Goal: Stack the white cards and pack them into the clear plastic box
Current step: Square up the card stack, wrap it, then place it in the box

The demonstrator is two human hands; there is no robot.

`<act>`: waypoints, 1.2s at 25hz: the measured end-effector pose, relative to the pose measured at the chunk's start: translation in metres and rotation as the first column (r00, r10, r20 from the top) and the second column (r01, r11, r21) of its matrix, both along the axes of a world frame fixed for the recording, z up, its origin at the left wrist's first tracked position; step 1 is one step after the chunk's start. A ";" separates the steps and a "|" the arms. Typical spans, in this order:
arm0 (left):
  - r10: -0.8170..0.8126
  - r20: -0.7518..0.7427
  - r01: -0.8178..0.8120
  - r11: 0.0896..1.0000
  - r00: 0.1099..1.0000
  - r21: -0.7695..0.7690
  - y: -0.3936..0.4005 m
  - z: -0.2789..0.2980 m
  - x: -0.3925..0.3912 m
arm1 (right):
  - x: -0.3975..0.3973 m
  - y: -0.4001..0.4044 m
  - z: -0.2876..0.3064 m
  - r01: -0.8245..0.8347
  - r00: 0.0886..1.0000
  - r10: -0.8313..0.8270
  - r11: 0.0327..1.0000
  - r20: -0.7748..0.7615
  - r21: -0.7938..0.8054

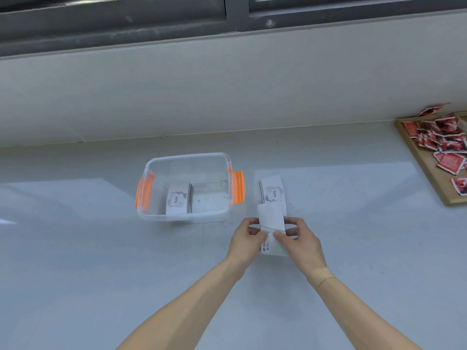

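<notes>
A clear plastic box (151, 215) with orange side handles stands open on the pale counter. Inside it, at the left, lies a stack of white cards (177, 198) with "love" printed on top. To the right of the box a second pile of white cards (273, 189) rests on the counter. Just in front of that pile, my left hand (246, 239) and my right hand (302, 239) both pinch a small bundle of white cards (271, 218), fanned unevenly, one card tilted above the others.
A wooden tray (427, 173) with several red packets (449, 162) sits at the far right. A low wall and a window frame run along the back of the counter.
</notes>
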State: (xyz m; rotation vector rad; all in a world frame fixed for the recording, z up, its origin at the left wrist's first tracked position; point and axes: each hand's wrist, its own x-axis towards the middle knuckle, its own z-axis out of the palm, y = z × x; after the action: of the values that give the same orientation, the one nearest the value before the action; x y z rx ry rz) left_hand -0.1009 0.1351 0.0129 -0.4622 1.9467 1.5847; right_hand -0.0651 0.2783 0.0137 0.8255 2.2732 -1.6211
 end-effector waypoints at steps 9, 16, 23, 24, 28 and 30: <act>0.011 -0.192 -0.053 0.975 0.981 -0.215 0.048 -0.002 -0.067 | -0.080 0.020 -0.010 -0.068 0.997 0.072 0.953 -0.002 0.294; -0.010 -0.143 -0.032 0.957 0.990 -0.289 0.051 -0.018 -0.083 | -0.096 0.014 -0.026 -0.051 0.999 0.053 0.943 0.003 0.328; -0.054 -0.126 0.005 0.934 0.991 -0.356 0.047 -0.023 -0.087 | -0.095 0.020 -0.031 -0.016 0.998 0.003 0.972 0.057 0.234; -0.049 -0.119 0.004 0.936 0.992 -0.352 0.047 -0.022 -0.087 | -0.098 0.020 -0.030 -0.026 0.996 0.006 0.970 0.083 0.240; -0.038 -0.096 -0.001 0.925 0.995 -0.379 0.055 -0.019 -0.085 | -0.112 0.012 -0.023 -0.145 0.976 0.084 0.939 0.201 0.311; 0.018 -0.069 -0.042 0.932 0.997 -0.359 0.056 -0.019 -0.085 | -0.116 0.013 -0.020 -0.100 0.972 0.049 0.971 0.229 0.218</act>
State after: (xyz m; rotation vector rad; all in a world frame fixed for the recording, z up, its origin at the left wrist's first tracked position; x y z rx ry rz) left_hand -0.1859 0.1915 -0.0062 -0.5960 2.3013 1.2714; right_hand -0.1812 0.2910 -0.0058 0.9101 2.3243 -1.1837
